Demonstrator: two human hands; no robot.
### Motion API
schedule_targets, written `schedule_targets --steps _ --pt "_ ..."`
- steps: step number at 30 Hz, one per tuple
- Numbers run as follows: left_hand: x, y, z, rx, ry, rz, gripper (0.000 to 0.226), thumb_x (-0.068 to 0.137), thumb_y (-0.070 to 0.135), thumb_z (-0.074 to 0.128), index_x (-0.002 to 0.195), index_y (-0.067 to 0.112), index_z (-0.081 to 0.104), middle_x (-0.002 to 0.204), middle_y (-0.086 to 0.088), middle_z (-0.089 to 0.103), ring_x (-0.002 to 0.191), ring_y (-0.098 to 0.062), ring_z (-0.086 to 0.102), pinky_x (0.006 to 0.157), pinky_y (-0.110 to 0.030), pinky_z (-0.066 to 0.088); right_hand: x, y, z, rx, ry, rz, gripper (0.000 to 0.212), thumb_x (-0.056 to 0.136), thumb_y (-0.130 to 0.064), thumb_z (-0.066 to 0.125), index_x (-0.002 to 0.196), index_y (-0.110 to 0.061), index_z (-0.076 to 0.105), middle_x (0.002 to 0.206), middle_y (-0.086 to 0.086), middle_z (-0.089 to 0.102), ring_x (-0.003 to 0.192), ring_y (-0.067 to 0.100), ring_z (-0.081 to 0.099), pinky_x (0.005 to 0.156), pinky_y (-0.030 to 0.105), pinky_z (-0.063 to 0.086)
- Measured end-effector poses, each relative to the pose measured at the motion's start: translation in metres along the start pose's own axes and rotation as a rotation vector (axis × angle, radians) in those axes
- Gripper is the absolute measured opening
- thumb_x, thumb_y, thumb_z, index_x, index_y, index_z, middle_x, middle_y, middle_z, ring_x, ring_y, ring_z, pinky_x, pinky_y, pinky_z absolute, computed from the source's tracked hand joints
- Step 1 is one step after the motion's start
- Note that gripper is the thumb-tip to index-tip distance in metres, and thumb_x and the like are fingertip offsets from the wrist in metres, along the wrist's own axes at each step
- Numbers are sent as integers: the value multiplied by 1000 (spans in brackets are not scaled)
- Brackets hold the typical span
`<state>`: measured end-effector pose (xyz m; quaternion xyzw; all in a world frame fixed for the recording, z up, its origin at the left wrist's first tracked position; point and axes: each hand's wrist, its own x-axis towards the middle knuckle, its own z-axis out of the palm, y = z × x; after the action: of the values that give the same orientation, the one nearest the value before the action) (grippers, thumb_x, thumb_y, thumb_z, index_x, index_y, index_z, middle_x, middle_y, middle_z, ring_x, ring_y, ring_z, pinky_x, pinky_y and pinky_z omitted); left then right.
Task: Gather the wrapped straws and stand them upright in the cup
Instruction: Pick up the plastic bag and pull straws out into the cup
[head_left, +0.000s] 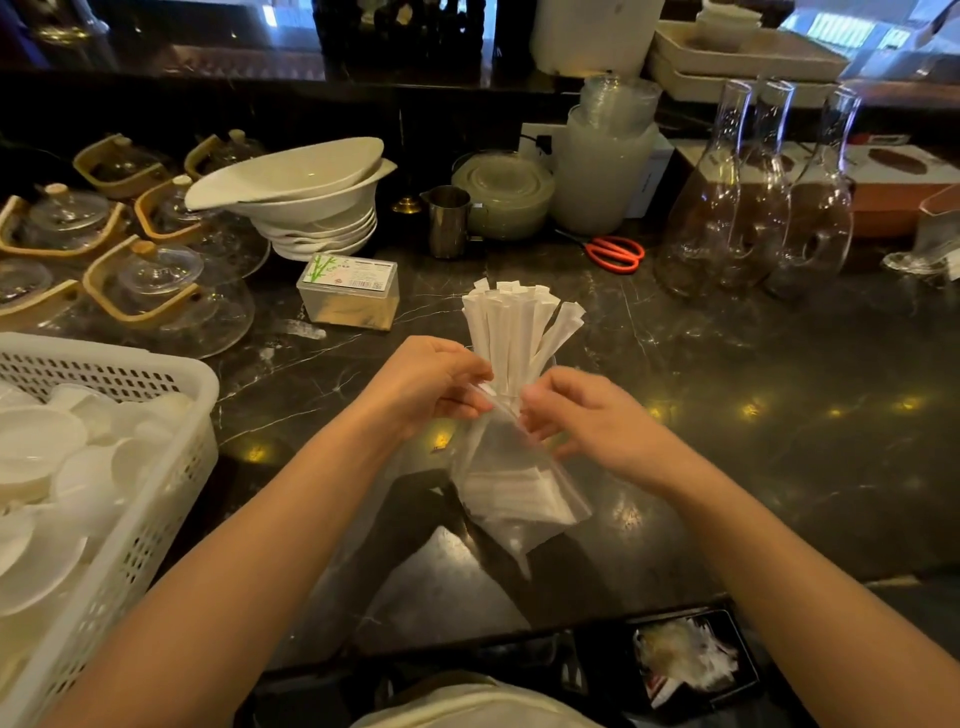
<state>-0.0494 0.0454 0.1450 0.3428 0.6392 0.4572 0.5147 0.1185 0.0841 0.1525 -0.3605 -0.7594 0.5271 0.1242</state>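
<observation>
A bunch of white paper-wrapped straws stands upright and fans out at the middle of the dark marble counter. The clear cup holding them is mostly hidden behind my hands; only a bit of its rim shows. In front of it I hold up a clear zip plastic bag with more white wrapped straws lying in its lower part. My left hand pinches the bag's top edge on the left. On the right side of that top edge my right hand pinches it too.
A white perforated basket of white dishes sits at the left. Behind it are glass teapots, stacked white bowls, a toothpick box, a steel jug, red scissors and glass carafes. A black bin is below the counter edge.
</observation>
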Motion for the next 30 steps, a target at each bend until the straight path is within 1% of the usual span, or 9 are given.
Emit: schedule_targets --steps 3,7,12,16,18,20,23,27,30 --pt "3 3 3 13 14 15 17 81 4 55 65 2 60 61 -9 57 40 -8 60 39 -15 48 -10 -18 -1 -217 39 -38 40 55 -65 62 69 -29 55 69 -7 65 63 4 62 58 22 52" --pt "7 5 5 26 27 24 16 82 4 54 66 2 59 63 -9 57 40 -6 60 40 -14 47 -10 -23 -4 -534 0 -13 18 71 -35 69 66 -28 52 67 -10 59 63 5 57 58 24 49" --pt "9 7 5 -1 22 10 17 85 7 52 70 5 58 62 -9 58 42 -8 61 41 -15 49 -7 -21 -7 -695 -77 66 25 86 -23 52 75 -3 62 70 9 64 59 16 54 54 27 43" --pt "3 6 7 -68 48 67 8 90 17 46 88 10 50 64 -7 58 44 -11 61 42 -19 49 -2 -18 -14 -558 -130 86 32 85 -26 56 82 5 62 84 23 69 71 31 65 73 43 54" --pt "-8 2 7 16 36 91 14 90 20 47 78 13 50 59 -3 57 41 -9 56 40 -18 45 0 -16 -15 -461 -141 96 33 83 -26 60 78 6 61 86 29 67 71 37 64 79 49 52" --pt "-22 -4 11 112 -90 75 28 89 23 47 62 17 53 50 2 58 40 -8 54 41 -16 44 1 -13 -13 -378 -166 99 30 82 -25 62 72 4 61 75 27 67 58 23 58 71 43 53" --pt "-37 -8 22 110 -273 46 37 87 27 50 51 21 59 43 3 60 42 -8 57 43 -15 44 2 -10 -12 -247 -150 80 28 85 -21 58 65 -2 61 45 -2 55 38 1 46 44 16 42" --pt "-36 -6 24 116 -246 76 34 85 32 52 55 18 60 46 3 59 44 -10 58 47 -15 47 2 -12 -22 38 -336 117 22 90 -16 47 86 -11 68 82 8 69 65 11 64 51 17 53" --pt "-35 -4 23 141 -281 81 32 85 35 50 61 16 61 49 4 61 48 -10 60 47 -15 46 3 -13 -28 100 -406 110 19 88 -11 50 83 -12 68 74 2 70 59 8 65 52 16 53"
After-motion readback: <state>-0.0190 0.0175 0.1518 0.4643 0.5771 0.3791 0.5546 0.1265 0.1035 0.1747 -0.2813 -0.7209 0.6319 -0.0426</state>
